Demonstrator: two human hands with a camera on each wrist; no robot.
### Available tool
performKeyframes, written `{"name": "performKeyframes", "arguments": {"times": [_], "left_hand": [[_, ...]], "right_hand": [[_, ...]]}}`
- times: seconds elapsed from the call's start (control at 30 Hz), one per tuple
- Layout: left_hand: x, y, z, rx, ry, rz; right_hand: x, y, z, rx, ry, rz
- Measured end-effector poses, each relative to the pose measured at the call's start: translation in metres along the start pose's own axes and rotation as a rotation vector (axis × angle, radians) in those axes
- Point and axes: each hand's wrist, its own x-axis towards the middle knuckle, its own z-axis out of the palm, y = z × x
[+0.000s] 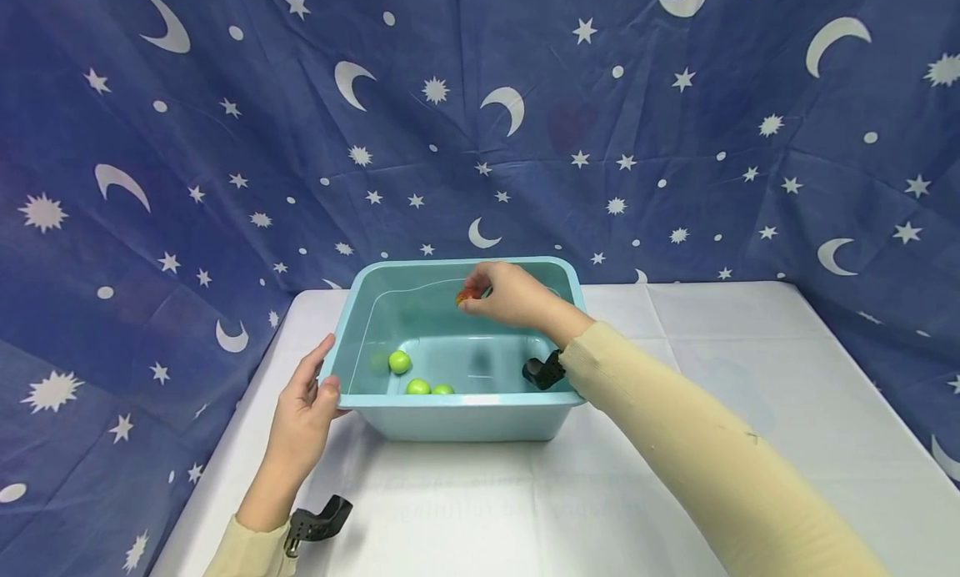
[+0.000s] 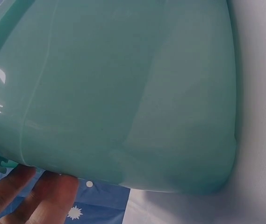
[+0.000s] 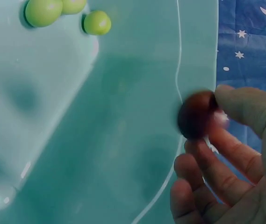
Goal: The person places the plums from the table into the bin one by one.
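A light-blue plastic basin (image 1: 465, 418) stands on the table. At its left front corner my left hand (image 1: 300, 418) grips the rim, thumb on the near side. Over the inside of the basin my right hand (image 1: 506, 296) pinches a small, dark red, round thing (image 3: 196, 114) between thumb and fingertips; it is blurred and its kind is unclear. On the basin's floor, toward the left, lie three small green balls or fruits, among them one green ball (image 1: 400, 362) apart from the other two (image 1: 418, 387). In the left wrist view the basin's outer wall (image 2: 123, 93) fills most of the picture.
A white cloth (image 1: 465, 510) covers the table. Behind and at the sides hangs a blue curtain (image 1: 420, 168) with moons and stars. A black wrist camera (image 1: 318, 523) is strapped below my left hand, and another (image 1: 543, 371) shows at my right wrist, over the basin.
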Motion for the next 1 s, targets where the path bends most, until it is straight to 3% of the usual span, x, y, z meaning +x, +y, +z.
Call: {"name": "performKeyframes", "arguments": {"times": [0.2, 0.43, 0.73, 1.0], "left_hand": [[-0.001, -0.001, 0.000, 0.009, -0.001, 0.002], [0.000, 0.000, 0.000, 0.003, -0.003, 0.008], [0.000, -0.001, 0.001, 0.008, -0.004, 0.007], [0.001, 0.000, 0.000, 0.015, 0.005, 0.011]], "right_hand": [[-0.015, 0.001, -0.015, 0.039, 0.040, -0.042], [-0.039, 0.018, -0.049, 0.156, 0.172, -0.064], [-0.077, 0.057, -0.085, 0.233, 0.296, 0.053], [-0.106, 0.108, -0.085, 0.268, 0.295, 0.182]]}}
